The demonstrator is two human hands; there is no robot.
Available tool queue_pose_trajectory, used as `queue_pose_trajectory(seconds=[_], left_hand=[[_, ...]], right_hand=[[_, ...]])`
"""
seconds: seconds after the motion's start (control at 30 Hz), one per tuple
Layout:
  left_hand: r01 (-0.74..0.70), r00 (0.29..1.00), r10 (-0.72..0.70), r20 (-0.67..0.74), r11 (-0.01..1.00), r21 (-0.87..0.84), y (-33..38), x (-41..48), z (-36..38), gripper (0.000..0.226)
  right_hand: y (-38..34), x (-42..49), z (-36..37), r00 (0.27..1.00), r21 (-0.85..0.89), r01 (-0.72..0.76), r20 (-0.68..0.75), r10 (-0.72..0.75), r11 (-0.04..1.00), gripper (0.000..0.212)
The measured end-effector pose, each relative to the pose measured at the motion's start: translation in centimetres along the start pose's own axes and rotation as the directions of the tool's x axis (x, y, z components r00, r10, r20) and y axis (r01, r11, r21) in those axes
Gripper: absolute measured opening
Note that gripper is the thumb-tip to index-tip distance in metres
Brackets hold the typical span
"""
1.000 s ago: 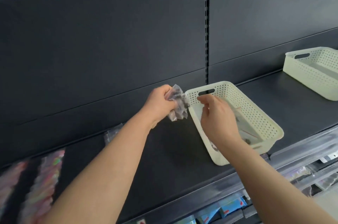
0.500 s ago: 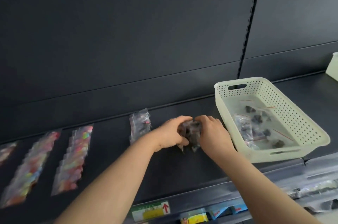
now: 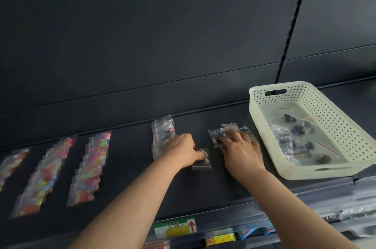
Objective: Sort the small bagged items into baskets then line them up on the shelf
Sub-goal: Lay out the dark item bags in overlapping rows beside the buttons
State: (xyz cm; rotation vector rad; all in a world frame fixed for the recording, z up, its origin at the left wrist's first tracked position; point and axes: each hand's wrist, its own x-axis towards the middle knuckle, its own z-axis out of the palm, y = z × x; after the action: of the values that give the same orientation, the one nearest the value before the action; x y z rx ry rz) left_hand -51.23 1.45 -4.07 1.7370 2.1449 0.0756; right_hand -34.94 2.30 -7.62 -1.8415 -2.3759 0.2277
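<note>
On the dark shelf (image 3: 126,177) my left hand (image 3: 183,151) presses a single small clear bag (image 3: 201,162) with a dark item flat onto the surface. Just to its right, my right hand (image 3: 241,150) lies with spread fingers over a small bunch of clear bags (image 3: 222,133) holding dark items. A cream perforated basket (image 3: 333,126) stands at the right and holds several more such bags. Behind my left hand lies a short row of clear bags (image 3: 163,132).
Rows of bags with colourful items (image 3: 91,169) lie lined up on the left part of the shelf. The shelf's front rail carries a green and yellow price label (image 3: 176,227). A dark back panel rises behind. More packaged goods show below the rail.
The bunch of bags that both hands held together is now split: my left hand has laid one bag on the shelf, my right hand has set the others down to its right.
</note>
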Motion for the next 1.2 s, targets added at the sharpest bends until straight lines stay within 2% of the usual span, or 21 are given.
queue_pose_trajectory(seconds=[0.1,0.17,0.27,0.37,0.43,0.47,0.5,0.57,0.6,0.67,0.73,0.87,1.0,1.1,1.2], left_hand=[[-0.026,0.999,0.026,0.040,1.000,-0.008,0.2,-0.2,0.6,0.037],[-0.041,0.999,0.042,0.018,0.999,-0.018,0.1,-0.2,0.8,0.032],[-0.068,0.996,0.059,-0.068,0.988,-0.137,-0.5,-0.5,0.9,0.026],[-0.151,0.987,0.129,-0.097,0.951,-0.270,-1.1,-0.8,0.6,0.044],[-0.192,0.979,0.147,-0.141,0.902,-0.386,-1.6,-1.1,0.4,0.059],[-0.185,0.979,0.124,-0.163,0.881,-0.437,-1.9,-1.2,0.3,0.063],[-0.153,0.983,0.083,-0.163,0.865,-0.479,-2.3,-1.3,0.2,0.064],[-0.051,0.997,0.007,-0.080,0.826,-0.562,-3.3,-1.7,-0.1,0.054],[-0.003,1.000,-0.014,-0.023,0.787,-0.617,-3.8,-2.0,-0.2,0.042],[0.031,0.999,-0.027,0.017,0.701,-0.712,-4.8,-2.9,-0.2,0.014],[0.026,0.999,-0.038,0.002,0.645,-0.763,-5.8,-3.6,-0.1,0.010],[0.093,0.993,-0.119,0.026,0.598,-0.796,-7.8,-4.7,0.7,0.006],[0.128,0.978,-0.209,0.006,0.577,-0.806,-9.6,-5.2,1.1,0.015],[0.120,0.973,-0.230,-0.020,0.578,-0.807,-10.5,-5.3,1.1,0.018],[0.100,0.958,-0.272,-0.094,0.623,-0.776,-11.0,-4.7,1.4,0.021]], right_hand=[[-0.5,0.1,-0.5,0.999,-0.011,-0.014,-0.033,0.014,1.000,0.044],[-1.1,0.0,-0.6,0.994,0.029,0.059,-0.094,-0.056,0.998,0.048],[-2.1,0.2,-0.5,0.982,0.291,0.189,-0.052,-0.182,0.938,0.053],[-2.7,0.6,-0.5,0.984,0.521,0.138,0.026,-0.177,0.842,0.052],[-2.9,0.6,-0.3,0.994,0.599,0.066,0.033,-0.107,0.798,0.038],[-3.0,0.6,-0.1,0.997,0.677,0.013,0.050,-0.063,0.736,0.027],[-3.2,0.5,0.0,0.996,0.776,-0.050,0.086,-0.028,0.629,0.019],[-3.5,0.2,0.0,0.982,0.909,-0.170,0.190,-0.014,0.381,0.019],[-3.6,0.0,0.0,0.972,0.925,-0.209,0.231,-0.034,0.319,0.019],[-4.0,-0.3,-0.2,0.951,0.928,-0.253,0.291,-0.106,0.272,0.015],[-4.4,-0.6,-0.1,0.940,0.914,-0.259,0.313,-0.134,0.313,0.002],[-6.1,-1.0,1.0,0.969,0.860,-0.203,0.247,-0.033,0.469,0.007],[-7.6,-1.2,1.9,0.970,0.857,-0.177,0.234,-0.060,0.484,0.005],[-8.2,-1.1,2.2,0.966,0.834,-0.160,0.242,-0.091,0.528,0.022],[-9.2,-0.6,2.2,0.992,0.751,-0.075,0.124,-0.029,0.656,0.029]])
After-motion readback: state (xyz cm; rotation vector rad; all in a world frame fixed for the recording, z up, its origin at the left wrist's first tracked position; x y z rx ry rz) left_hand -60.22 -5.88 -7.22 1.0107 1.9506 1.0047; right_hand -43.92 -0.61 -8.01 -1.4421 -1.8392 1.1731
